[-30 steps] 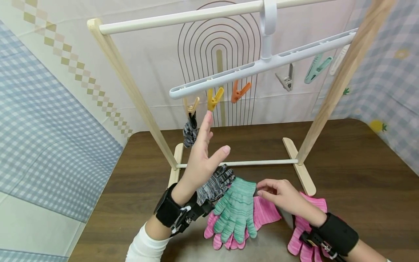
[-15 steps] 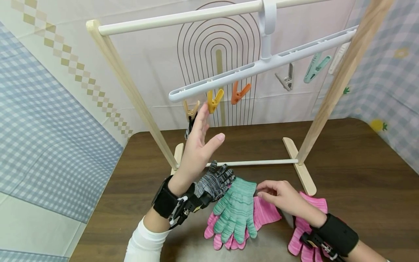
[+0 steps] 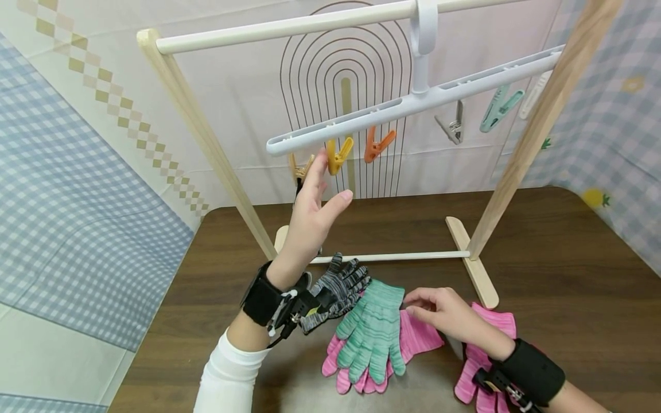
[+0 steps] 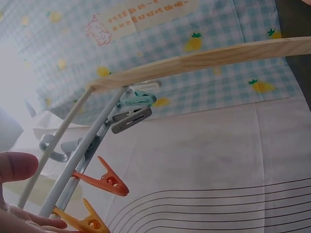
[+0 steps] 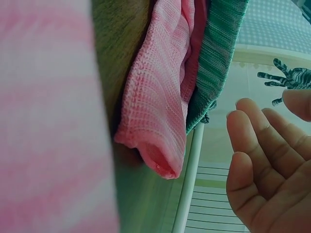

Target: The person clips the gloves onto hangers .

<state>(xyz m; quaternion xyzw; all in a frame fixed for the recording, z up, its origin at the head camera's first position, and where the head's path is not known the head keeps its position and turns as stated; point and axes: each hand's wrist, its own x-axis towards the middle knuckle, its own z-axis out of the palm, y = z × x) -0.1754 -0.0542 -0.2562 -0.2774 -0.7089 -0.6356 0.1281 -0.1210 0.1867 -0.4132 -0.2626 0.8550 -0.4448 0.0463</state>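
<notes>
My left hand (image 3: 310, 218) is raised with its fingers straight, the fingertips beside the yellow clothespin (image 3: 338, 156) under the white hanger (image 3: 356, 119). Nothing is held in it. Just behind those fingers is a wooden clothespin (image 3: 300, 167); the black-and-grey glove (image 5: 297, 77) it grips is mostly hidden in the head view. My right hand (image 3: 445, 310) hovers loosely bent near the cuff of a green glove (image 3: 373, 332), holding nothing. The green glove lies on a pink glove (image 3: 420, 332), and another black-and-grey glove (image 3: 335, 289) lies to their left.
A wooden rack (image 3: 206, 143) carries the hanger on its top bar. An orange clothespin (image 3: 378, 144), a metal clip (image 3: 453, 123), a mint clothespin (image 3: 500, 109) and a white one (image 3: 534, 94) hang along it. Another pink glove (image 3: 470, 373) lies under my right forearm.
My left hand has moved up and slightly left, its fingertips rising beside the yellow clothespin and covering more of the hanging glove. My right hand has barely moved.
</notes>
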